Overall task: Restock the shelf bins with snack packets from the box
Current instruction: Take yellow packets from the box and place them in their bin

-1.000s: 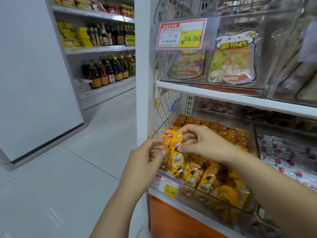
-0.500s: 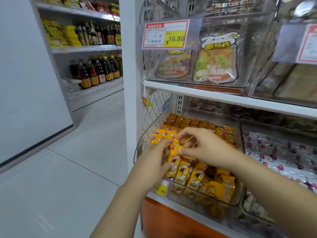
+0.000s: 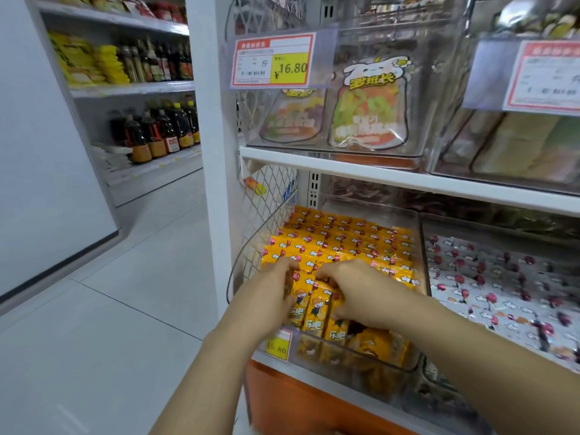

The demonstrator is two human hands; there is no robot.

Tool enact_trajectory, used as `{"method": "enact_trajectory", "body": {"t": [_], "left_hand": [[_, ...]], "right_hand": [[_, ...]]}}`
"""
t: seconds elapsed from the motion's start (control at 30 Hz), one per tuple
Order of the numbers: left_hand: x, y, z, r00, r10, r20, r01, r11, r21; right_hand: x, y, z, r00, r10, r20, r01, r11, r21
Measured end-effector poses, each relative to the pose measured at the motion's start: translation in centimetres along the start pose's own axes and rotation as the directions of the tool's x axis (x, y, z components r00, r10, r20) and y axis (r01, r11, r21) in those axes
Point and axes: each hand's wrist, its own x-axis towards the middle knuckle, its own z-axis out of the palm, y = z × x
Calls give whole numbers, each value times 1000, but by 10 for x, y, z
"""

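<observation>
At the front of the clear bin [image 3: 421, 252], I'm seating a bunch of yellow packets [image 3: 315, 306]. A second ago I was holding them fanned out above the bin; now they're standing upright down in the front row, just behind the front wall and above the price tag [image 3: 277, 346]. My left hand [image 3: 266, 296] is curling round the left side of the bunch, and my right hand [image 3: 364, 293] is gripping over the tops from the right. Both are closed on the packets, nothing released yet. The stacked rows [image 3: 345, 237] behind are filling the bin to the back. I'm reading this batch as nearly placed, with squaring up and letting go still pending. The front right corner is looking loose and jumbled, so it's probably needing more. The box isn't showing in view.
</observation>
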Motion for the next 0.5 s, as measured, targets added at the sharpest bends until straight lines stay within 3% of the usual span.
{"method": "enact_trajectory", "body": {"t": [0.2,0.37,0.5], "left_hand": [[-4,-2,-1,1000,25,-18,-26,999,-44],[-11,-2,-3,1000,14,-12,-15,996,-85],[-16,-9,-10,999,-29,-46,25,995,-95]], "right_hand": [[2,-4,4,1000,-11,19,8,989,147],[2,-11,1,993,37,114,-73,942,329],[13,-21,8,999,23,-41,-11,961,276]]}}
